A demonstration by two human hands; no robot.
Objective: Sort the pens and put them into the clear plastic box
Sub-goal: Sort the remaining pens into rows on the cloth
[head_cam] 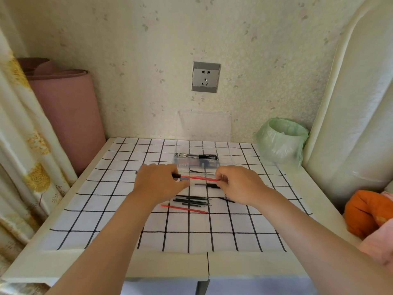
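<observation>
Left grip [158,184] and right grip [240,185] each pinch an end of one red pen [200,178], its axis left-right, just before the box [185,165]. A second red pen [184,209] lies on the tabletop [106,220].

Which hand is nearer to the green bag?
Right. The right hand is in front of the green bag, slightly to its left; the left hand is farther left, at the other end of the red pen.

Soft daylight — wide-angle edge warp
</observation>
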